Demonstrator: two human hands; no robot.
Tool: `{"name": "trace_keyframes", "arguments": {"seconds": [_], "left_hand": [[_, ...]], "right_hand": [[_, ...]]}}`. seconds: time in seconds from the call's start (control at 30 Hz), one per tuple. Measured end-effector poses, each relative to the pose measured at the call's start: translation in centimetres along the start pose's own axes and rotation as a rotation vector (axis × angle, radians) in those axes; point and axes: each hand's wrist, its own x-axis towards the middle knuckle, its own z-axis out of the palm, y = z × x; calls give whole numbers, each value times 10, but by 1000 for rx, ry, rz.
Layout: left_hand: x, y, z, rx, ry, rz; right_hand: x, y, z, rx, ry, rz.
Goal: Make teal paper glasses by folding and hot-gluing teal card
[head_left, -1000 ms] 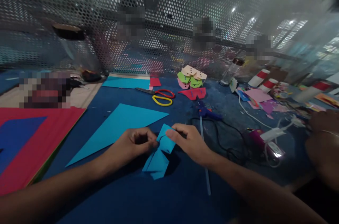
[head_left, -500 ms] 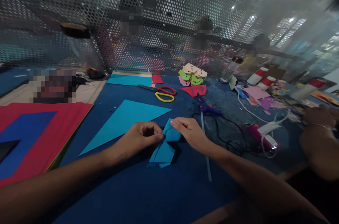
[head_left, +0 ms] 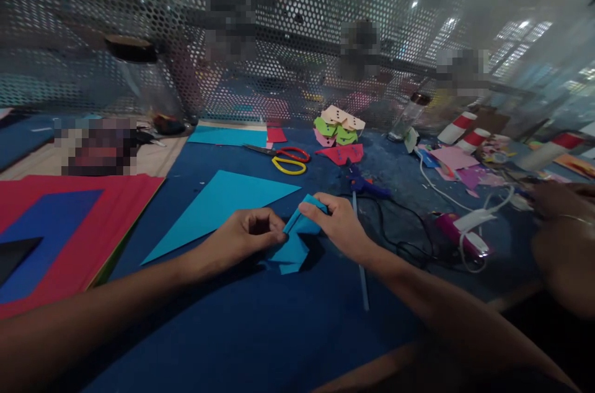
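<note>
Flaring below, the folded paper (head_left: 295, 245) looks bright blue

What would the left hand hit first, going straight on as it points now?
The folded light-blue paper, right at the left hand's fingers. Past that, likely the right hand, though depth is hard to judge from this one view.

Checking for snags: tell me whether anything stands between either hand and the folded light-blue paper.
Nothing visible does: left hand and right hand both grip the folded light-blue paper directly. The pointed blue sheet and glue gun lie beyond the hands, not in between.
</note>
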Motion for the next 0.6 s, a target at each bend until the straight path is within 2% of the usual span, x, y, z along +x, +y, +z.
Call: {"name": "trace_keyframes", "arguments": {"seconds": [0.13, 0.23, 0.3, 0.37, 0.47, 0.6], "left_hand": [[1, 0, -2, -13, 24, -27], [1, 0, -3, -68, 45, -52], [0, 0, -3, -127, 63, -65], [0, -1, -4, -168, 70, -71], [-1, -2, -4, -194, 46, -61], [-1, -2, -4, -242, -12, -55]], "right_hand": [[3, 6, -3, 140, -8, 40], [7, 13, -2, 396, 67, 202], [9, 15, 0, 555, 66, 287], [10, 14, 3, 638, -23, 285], [7, 12, 6, 637, -192, 223], [3, 12, 7, 565, -270, 165]]}}
